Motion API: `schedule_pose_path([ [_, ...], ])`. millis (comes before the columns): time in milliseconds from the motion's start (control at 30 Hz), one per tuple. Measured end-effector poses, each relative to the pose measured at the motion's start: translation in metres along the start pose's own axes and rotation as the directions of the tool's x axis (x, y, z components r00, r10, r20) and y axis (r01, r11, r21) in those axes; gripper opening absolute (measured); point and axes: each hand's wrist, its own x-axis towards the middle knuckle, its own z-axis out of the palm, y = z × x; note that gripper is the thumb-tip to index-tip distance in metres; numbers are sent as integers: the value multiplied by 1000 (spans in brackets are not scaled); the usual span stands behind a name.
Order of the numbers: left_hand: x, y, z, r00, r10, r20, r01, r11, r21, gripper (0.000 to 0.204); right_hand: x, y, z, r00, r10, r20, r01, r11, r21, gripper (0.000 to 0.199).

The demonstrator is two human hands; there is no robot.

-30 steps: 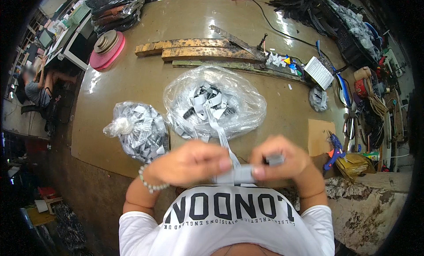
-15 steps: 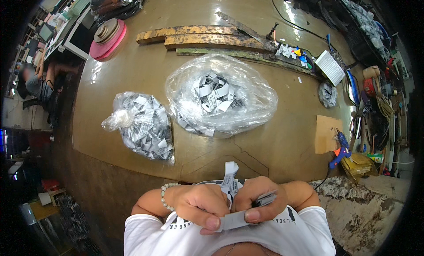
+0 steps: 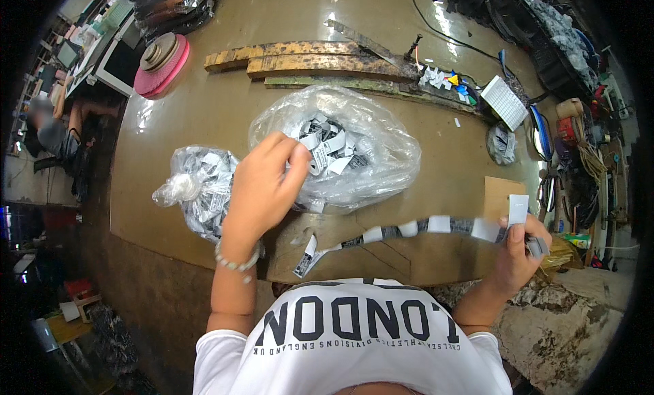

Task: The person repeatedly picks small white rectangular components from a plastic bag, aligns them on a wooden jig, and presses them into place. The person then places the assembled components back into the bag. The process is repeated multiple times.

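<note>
White and grey labels joined in a long strip (image 3: 415, 230) run from lower centre to the right edge, where the right hand (image 3: 519, 248) pinches the strip's end in a closed grip. At centre, the left hand (image 3: 267, 184) reaches up with its grip loosely curled, fingertips touching the labels inside a clear plastic bag (image 3: 340, 150). A second, knotted bag of labels (image 3: 201, 187) lies just left of that hand. Both bags rest on the brown surface (image 3: 225, 102); wooden planks (image 3: 306, 58) lie across the upper centre, a pink spool (image 3: 160, 65) at upper left.
</note>
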Motion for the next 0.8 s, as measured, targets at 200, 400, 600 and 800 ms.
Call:
schedule_pose_path([
  [200, 15, -4, 12, 987, -48, 154, 41, 998, 51, 22, 9, -16, -2, 980, -114, 165, 94, 988, 124, 15],
  [400, 12, 5, -20, 988, 56, -145, -129, 814, -566, 12, 6, -23, 25, 953, 27, 303, -127, 940, 316, 17],
  [600, 17, 24, -27, 994, 58, -91, -106, 673, -732, 22, 21, -37, 42, 904, 40, 425, -252, 853, 457, 15],
  [800, 21, 39, -28, 993, 113, 18, -53, 597, -801, 38, 35, -29, 86, 745, 113, 658, -524, 710, 471, 17],
])
